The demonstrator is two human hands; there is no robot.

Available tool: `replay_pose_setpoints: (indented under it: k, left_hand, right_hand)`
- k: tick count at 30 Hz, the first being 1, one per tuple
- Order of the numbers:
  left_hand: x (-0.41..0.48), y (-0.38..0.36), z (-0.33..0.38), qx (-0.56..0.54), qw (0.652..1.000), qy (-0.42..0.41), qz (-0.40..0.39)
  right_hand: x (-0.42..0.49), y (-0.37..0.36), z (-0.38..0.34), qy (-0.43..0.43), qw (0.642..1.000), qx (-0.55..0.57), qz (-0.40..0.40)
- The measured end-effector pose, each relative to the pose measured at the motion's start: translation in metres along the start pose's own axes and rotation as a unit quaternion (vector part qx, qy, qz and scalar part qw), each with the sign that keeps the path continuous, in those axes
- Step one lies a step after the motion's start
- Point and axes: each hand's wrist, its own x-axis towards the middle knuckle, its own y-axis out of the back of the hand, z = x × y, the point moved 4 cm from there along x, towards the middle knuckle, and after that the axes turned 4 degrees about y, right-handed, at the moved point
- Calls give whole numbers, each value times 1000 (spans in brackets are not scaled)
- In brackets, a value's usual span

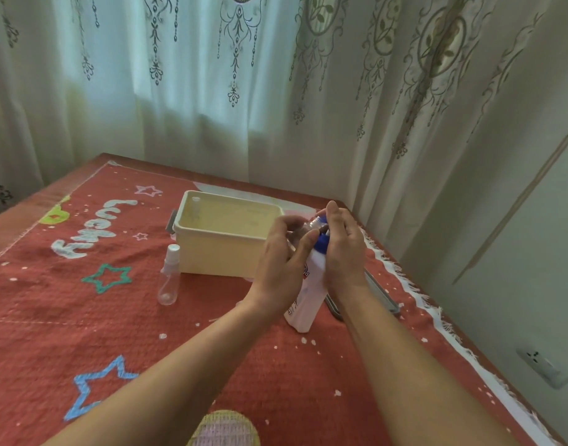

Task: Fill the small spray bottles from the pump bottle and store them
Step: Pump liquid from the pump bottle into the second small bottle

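A white pump bottle [305, 304] with a blue pump head stands on the red cloth right of centre. My right hand [343, 249] is wrapped over its blue top. My left hand [284, 255] holds a small clear spray bottle [308, 227] up against the pump's spout; most of that bottle is hidden by my fingers. Another small clear spray bottle [169, 278] with a white cap stands upright on the cloth, just left of the cream storage box [218, 252]. A small clear bottle [195, 209] stands inside the box at its far left corner.
The red patterned cloth [83, 317] covers the table. A grey box lid [380, 292] lies flat behind the pump bottle near the right edge. Curtains hang close behind the table, a wall with a socket [544, 368] stands at right.
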Motion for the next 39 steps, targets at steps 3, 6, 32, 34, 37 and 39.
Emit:
replay_pose_setpoints:
  k: [3,6,32,34,37,39]
  left_hand:
    - [-1,-1,-2,6,1000,-2,-5]
    - [-3,-2,-5,9,1000,5,-5]
    - [-2,-2,-8,7,1000,1,-1]
    - [-1,-1,-5,1,1000,2,-1]
    - [1,0,-1,-9,1000,0,2]
    - [1,0,-1,-7,1000,0,1]
  right_hand:
    - [1,2,-2,3,1000,9,8]
    - [1,2,-3,4,1000,2,11]
    - [3,3,-1,-5,1000,24,3]
    - [3,2,0,-3,1000,23,-4]
    - [1,1,3,-14,1000,24,-10]
    - [2,1,4,-13,999,28,-10]
